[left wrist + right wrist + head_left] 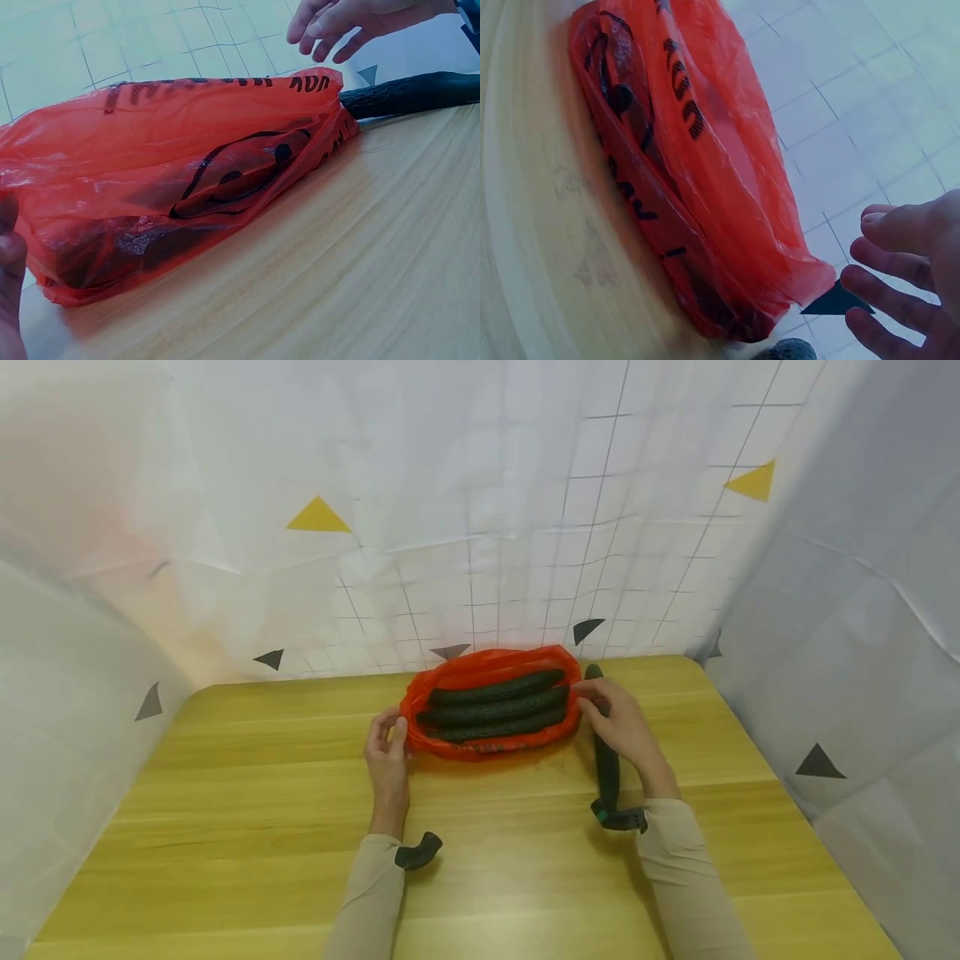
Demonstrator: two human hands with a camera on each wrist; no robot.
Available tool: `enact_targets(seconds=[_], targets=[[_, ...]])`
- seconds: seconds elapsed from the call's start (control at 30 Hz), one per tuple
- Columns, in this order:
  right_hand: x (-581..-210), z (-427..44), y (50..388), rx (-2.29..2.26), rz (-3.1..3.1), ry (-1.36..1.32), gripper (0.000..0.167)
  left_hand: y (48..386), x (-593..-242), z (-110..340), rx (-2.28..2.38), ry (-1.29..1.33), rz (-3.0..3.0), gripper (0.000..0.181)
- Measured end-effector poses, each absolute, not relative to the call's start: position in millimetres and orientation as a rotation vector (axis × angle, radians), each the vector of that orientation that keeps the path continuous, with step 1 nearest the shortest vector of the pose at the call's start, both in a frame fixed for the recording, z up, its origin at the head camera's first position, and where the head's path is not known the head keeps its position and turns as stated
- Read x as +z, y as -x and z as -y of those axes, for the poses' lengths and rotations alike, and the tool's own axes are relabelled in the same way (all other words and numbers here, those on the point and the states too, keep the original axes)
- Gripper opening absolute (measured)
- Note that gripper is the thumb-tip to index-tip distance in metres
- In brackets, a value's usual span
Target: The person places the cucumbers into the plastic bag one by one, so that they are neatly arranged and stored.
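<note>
A red plastic bag (487,747) with dark print lies on the table, its mouth open upward. Three dark green cucumbers (491,710) lie side by side inside. My left hand (387,756) pinches the bag's left edge between thumb and fingers; only part of it shows at the border of the left wrist view. Beyond the bag's right end, my right hand (618,722) hovers with relaxed, spread fingers holding nothing; the right wrist view shows a gap between fingertips (855,277) and bag. Another cucumber (607,768) lies lengthwise beneath the right hand, outside the bag.
The wooden table (247,802) extends to both sides and toward me. Behind it hangs a white sheet (450,460) with grid lines and yellow and black triangles. Dark wrist-camera mounts (418,852) stick out from the wrists.
</note>
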State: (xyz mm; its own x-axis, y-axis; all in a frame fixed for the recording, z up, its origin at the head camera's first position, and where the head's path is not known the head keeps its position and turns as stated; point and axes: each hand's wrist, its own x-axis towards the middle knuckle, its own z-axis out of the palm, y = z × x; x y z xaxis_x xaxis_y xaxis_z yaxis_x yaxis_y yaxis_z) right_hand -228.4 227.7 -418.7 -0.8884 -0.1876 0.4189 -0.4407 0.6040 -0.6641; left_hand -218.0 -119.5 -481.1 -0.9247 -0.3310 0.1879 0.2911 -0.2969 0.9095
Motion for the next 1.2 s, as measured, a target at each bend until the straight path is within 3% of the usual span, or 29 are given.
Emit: enact_targets(seconds=[0.57, 1.2], targets=[[-426.8, -256.4, 229.6, 1.293, 2.582, -0.213, 0.033, 218.2, -480.5, 119.9, -2.259, -0.04, 1.574, 0.039], [-442.7, -271.0, 232.0, 1.239, 2.898, -0.041, 0.063, 219.3, -481.2, 119.4, -2.261, -0.041, 1.554, 0.033]])
